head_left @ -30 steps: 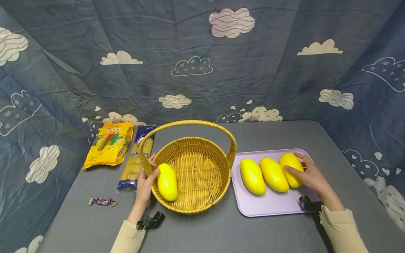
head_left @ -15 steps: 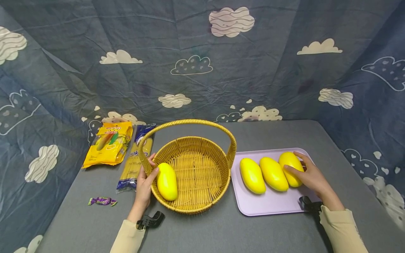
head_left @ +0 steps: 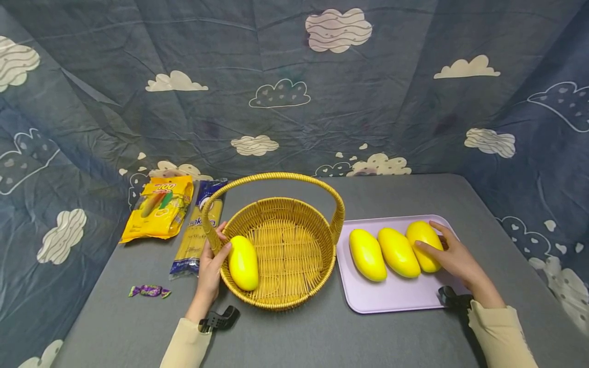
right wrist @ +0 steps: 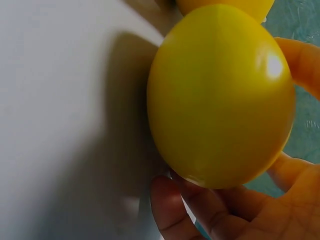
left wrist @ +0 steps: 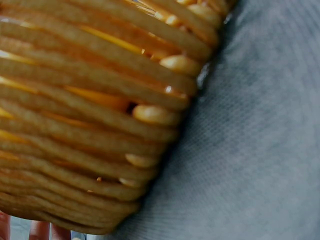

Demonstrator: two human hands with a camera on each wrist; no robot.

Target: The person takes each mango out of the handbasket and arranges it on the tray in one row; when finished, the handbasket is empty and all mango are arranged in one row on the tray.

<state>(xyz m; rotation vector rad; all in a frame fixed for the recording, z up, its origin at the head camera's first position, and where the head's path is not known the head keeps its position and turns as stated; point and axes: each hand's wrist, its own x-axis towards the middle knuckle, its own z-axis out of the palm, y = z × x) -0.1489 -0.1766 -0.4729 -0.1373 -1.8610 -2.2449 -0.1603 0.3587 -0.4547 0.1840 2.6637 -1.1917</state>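
Observation:
In the head view, a wicker basket (head_left: 294, 301) with a tall arched handle stands mid-table. My left hand (head_left: 210, 268) grips its left side, thumb over the rim and fingers outside. A yellow mango (head_left: 243, 263) lies inside the basket, close to that thumb. To the right, a lilac tray (head_left: 391, 301) bears three more mangoes in a slanted row. My right hand (head_left: 455, 258) holds the rightmost mango (head_left: 421, 245), thumb on the near side and fingers round the far side. The right wrist view shows the same mango (right wrist: 220, 100) between thumb and fingers, close over the tray.
Left of the basket lie a yellow snack bag (head_left: 158, 209) and a blue-ended pack of pasta (head_left: 190, 245), partly behind the basket handle. A purple wrapped candy (head_left: 150, 291) lies nearer the front. A cloud-patterned cloth (head_left: 276, 51) encloses the grey table.

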